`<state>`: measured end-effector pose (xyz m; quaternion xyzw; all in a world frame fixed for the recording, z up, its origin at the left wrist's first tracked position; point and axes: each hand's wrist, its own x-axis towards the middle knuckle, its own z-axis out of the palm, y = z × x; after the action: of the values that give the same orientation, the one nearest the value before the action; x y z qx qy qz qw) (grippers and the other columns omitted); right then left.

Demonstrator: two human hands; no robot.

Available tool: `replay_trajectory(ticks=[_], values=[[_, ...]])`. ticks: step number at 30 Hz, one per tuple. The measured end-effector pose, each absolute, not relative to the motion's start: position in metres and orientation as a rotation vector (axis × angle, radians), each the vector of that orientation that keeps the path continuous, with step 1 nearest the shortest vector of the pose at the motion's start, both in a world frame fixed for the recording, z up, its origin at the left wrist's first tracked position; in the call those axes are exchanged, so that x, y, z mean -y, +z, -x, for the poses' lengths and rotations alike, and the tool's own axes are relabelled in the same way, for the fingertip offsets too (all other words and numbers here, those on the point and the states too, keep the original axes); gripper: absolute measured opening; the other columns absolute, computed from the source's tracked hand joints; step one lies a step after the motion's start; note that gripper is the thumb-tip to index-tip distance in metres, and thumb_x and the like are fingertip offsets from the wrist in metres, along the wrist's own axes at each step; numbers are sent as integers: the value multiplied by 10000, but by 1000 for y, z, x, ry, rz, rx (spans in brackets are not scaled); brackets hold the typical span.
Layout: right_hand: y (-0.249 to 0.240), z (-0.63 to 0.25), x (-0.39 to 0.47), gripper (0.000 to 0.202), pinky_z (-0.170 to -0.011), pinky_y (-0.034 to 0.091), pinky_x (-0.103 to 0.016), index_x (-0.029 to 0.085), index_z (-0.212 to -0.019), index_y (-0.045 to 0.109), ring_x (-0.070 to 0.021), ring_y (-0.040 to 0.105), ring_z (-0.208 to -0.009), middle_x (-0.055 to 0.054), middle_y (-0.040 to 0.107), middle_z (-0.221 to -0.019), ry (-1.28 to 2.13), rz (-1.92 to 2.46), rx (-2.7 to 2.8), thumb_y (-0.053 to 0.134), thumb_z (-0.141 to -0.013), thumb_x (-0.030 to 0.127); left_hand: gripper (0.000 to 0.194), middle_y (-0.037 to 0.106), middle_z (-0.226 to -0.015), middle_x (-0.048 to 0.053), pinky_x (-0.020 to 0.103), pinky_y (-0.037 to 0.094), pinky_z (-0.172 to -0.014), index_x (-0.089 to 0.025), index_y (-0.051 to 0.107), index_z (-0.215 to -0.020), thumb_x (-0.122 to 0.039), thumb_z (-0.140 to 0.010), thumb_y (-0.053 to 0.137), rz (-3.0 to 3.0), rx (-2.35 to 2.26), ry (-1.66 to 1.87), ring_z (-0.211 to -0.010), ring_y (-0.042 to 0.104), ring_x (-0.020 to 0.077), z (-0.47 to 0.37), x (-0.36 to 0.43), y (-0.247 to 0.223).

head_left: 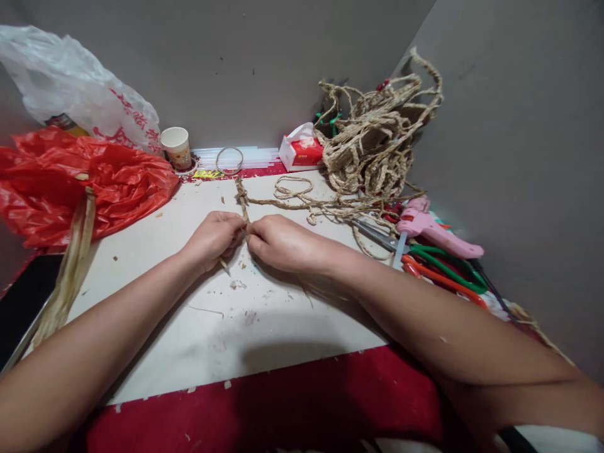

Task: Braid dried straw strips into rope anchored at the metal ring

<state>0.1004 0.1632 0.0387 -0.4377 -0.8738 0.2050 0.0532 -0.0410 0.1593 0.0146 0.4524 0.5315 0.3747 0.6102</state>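
Observation:
A thin tan fibre cord point(244, 204) runs down from a knotted end near the middle of the white board point(189, 352). My left hand point(218, 239) pinches the cord's lower part, and a strand end pokes out beneath its fingers. Right beside it, my right hand point(274, 241) is closed on the same cord, the knuckles of both hands nearly touching. From the knot another length of twisted cord point(278, 203) stretches right towards a big tangled heap of braided cord point(377, 138). The fingertips are partly hidden.
Left: red plastic bag point(127, 189), clear bag point(94, 82), flat fibre strips point(75, 258), dark flat device point(23, 302). Back: paper cup point(176, 146), clear sticks point(264, 156), tissue pack point(304, 150). Right: pink glue gun point(434, 229), green-handled scissors point(443, 261), orange handle point(448, 283).

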Motion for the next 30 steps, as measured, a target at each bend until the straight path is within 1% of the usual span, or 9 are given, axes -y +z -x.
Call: replay_trajectory(ticks=[4, 7, 9, 10, 14, 19, 22, 25, 30], values=[[42, -100, -149, 290, -604, 370, -270, 102, -875, 661, -191, 585, -708, -148, 676, -875, 541, 1313, 2809, 392, -859, 208, 258, 284, -385, -79, 196, 91, -357, -164, 428, -519, -185, -746, 548, -1019, -1198, 851, -328, 190, 25, 41, -157, 15], [59, -108, -149, 268, -593, 395, -250, 108, -760, 627, -153, 577, -632, -108, 668, -750, 1018, 995, 3013, 422, -885, 227, 136, 285, -371, -87, 196, 86, -356, -139, 546, -613, -172, -744, 559, -1011, -1189, 838, -322, 175, 28, 42, -157, 17], [67, -115, -158, 293, -564, 401, -223, 118, -724, 590, -113, 553, -549, -60, 638, -644, 1399, 898, 2898, 431, -914, 275, 153, 280, -371, -86, 196, 89, -356, -144, 531, -596, -159, -745, 558, -999, -1163, 852, -320, 177, 27, 43, -158, 19], [68, -118, -165, 307, -546, 397, -210, 121, -722, 576, -96, 536, -516, -41, 618, -611, 1447, 966, 2746, 425, -925, 296, 176, 279, -373, -85, 195, 88, -357, -148, 512, -577, -149, -748, 555, -994, -1155, 855, -320, 179, 26, 43, -158, 19], [52, -120, -193, 304, -512, 364, -180, 118, -698, 558, -72, 493, -523, -25, 576, -613, 984, 1281, 2155, 476, -913, 317, 177, 275, -388, -88, 192, 80, -364, -139, 534, -616, -125, -791, 512, -989, -1143, 827, -325, 173, 24, 44, -158, 21], [22, -110, -198, 373, -395, 257, -193, 144, -648, 495, -54, 361, -410, 12, 454, -517, 1534, 1249, 2085, 457, -918, 398, 238, 274, -391, -91, 203, 85, -372, -149, 484, -582, -133, -818, 499, -1019, -1147, 828, -326, 178, 24, 42, -157, 19], [15, -111, -200, 401, -363, 177, -203, 152, -612, 453, -39, 267, -385, 36, 365, -498, 1613, 1260, 2032, 514, -880, 444, 244, 298, -378, -90, 210, 100, -381, -155, 477, -580, -115, -821, 485, -1065, -1172, 827, -322, 202, 29, 41, -156, 16], [12, -114, -208, 405, -351, 137, -205, 137, -662, 525, -37, 226, -378, 41, 346, -506, 1718, 1263, 2069, 472, -896, 463, 235, 343, -375, -83, 207, 144, -393, -126, 551, -610, -104, -829, 468, -1138, -1194, 798, -330, 213, 28, 41, -157, 15], [14, -116, -212, 399, -338, 137, -195, 154, -607, 469, -39, 207, -355, 53, 312, -453, 1867, 1264, 1999, 487, -887, 437, 209, 324, -388, -89, 209, 156, -407, -129, 541, -627, -120, -826, 478, -1226, -1173, 792, -351, 210, 29, 43, -157, 17]])
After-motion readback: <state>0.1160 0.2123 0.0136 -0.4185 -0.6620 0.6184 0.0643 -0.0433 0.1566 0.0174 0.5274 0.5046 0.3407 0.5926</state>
